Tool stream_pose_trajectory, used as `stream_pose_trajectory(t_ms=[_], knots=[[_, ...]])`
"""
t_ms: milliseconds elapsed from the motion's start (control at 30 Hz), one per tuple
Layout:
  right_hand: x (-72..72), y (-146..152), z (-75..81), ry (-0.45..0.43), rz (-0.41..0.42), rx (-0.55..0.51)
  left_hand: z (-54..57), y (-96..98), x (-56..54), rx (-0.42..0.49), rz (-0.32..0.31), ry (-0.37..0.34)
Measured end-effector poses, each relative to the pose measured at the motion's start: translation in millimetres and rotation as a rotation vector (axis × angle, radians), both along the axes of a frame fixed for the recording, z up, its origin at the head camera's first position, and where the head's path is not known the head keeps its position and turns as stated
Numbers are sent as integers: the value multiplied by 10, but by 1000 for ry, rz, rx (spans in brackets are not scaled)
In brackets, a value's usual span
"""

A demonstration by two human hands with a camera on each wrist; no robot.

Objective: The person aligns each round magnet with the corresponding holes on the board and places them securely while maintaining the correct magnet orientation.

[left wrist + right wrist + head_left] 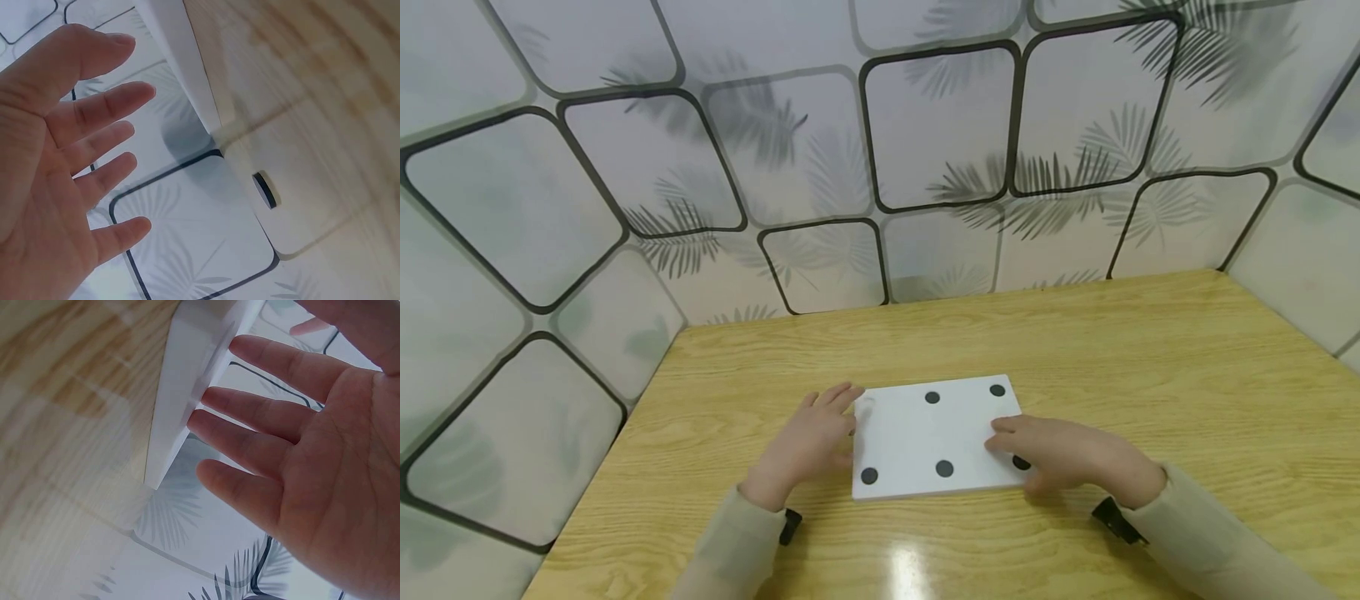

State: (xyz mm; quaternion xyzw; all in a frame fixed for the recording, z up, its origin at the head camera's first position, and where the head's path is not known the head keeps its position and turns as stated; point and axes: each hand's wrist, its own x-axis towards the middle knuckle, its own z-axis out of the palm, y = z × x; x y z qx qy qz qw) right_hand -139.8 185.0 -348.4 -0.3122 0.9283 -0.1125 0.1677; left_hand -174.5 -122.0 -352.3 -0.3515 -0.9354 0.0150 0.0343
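Note:
A flat white board (pixel 901 429) with several black round spots lies on the wooden table. My left hand (pixel 812 439) is beside its left edge, its fingertips near the upper left corner. In the left wrist view this left hand (pixel 56 144) shows a bare palm with fingers spread and slightly bent. Over the board's right side reach the fingers of my right hand (pixel 1063 454), partly covering one black spot. From the right wrist, the right hand (pixel 337 444) has extended fingers close to the board's side (pixel 181 394); whether they touch it I cannot tell.
The wooden table (pixel 760 358) extends around the board and meets a patterned wall (pixel 940 133) at the back and sides. In the left wrist view a small black disc (pixel 264 189) lies on the table surface, apart from the board.

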Motion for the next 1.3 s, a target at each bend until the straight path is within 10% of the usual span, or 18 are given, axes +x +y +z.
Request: stream_pose_trajectory(t_ms=[1300], knots=[[-9, -9, 4, -14, -7, 12, 5, -352, -388, 64, 258, -153]])
